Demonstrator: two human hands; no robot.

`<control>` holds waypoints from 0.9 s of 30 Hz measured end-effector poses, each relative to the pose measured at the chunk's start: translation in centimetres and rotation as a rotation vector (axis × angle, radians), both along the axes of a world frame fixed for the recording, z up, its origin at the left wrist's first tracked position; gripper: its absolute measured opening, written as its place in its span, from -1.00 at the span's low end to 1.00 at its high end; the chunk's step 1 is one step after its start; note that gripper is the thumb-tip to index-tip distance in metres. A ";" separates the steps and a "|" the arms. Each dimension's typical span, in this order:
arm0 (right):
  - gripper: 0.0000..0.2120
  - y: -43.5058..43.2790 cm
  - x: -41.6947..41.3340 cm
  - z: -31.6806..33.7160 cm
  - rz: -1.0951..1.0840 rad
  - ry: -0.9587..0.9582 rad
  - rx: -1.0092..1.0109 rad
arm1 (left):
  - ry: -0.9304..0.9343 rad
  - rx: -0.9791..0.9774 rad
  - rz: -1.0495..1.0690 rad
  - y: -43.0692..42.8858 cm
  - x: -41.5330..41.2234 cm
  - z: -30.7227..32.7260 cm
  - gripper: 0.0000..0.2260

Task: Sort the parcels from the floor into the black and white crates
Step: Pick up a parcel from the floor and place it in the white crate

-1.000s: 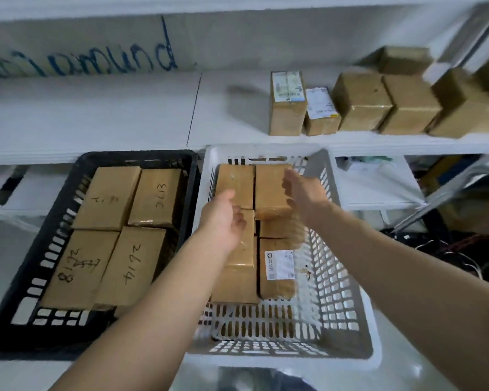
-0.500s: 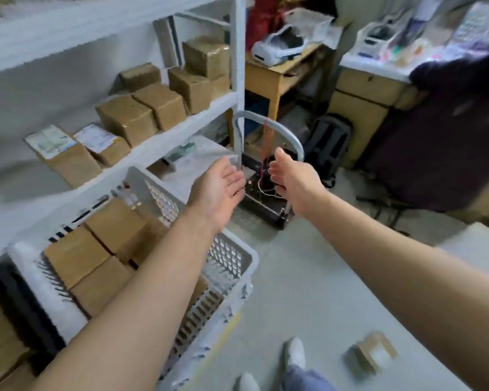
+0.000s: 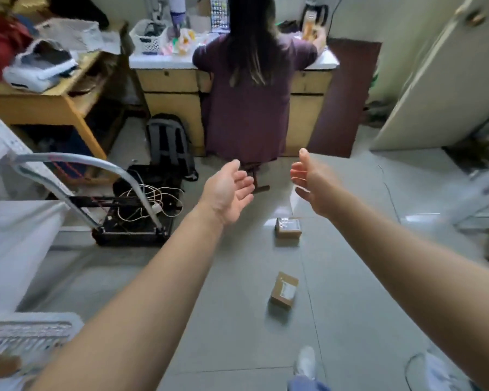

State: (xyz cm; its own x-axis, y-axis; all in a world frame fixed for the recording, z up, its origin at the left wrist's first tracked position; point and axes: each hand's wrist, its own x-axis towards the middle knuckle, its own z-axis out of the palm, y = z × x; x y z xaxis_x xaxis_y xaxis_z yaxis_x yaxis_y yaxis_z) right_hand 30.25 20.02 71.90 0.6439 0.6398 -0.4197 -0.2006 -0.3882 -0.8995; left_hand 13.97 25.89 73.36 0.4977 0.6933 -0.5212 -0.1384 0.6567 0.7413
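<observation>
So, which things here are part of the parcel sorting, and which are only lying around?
Part of the job:
- nearer parcel on the floor
- farther parcel on the floor
- white crate, at the lower left edge
- left hand and right hand, both open and empty

Only lying around:
- backpack
- hand trolley with cables
- desk with a person sitting at it

Cluttered office-storeroom: desks, floor parcels

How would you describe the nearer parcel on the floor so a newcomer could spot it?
Look at the grey tiled floor ahead of the white shoe. The nearer parcel lies tilted with a white label on top, unlike the squarer farther parcel.
</observation>
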 end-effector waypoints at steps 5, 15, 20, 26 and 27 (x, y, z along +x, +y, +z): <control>-0.63 -3.3 9.1 -3.0 -0.057 0.034 -0.073 | 0.051 -0.121 -0.035 -2.3 10.0 -3.4 -0.55; -0.59 -2.4 16.2 -12.9 0.177 0.080 -0.353 | 0.143 -0.387 0.179 -4.5 16.2 -13.1 -0.51; -0.49 -1.2 15.8 -16.8 0.283 0.099 -0.404 | 0.200 -0.458 0.245 -4.5 15.2 -17.4 -0.51; -0.56 0.3 16.7 -24.2 0.329 0.047 -0.470 | 0.267 -0.539 0.287 -4.4 15.4 -24.3 -0.50; -0.55 0.5 16.9 -26.0 0.352 0.038 -0.487 | 0.279 -0.553 0.300 -4.5 15.5 -25.9 -0.50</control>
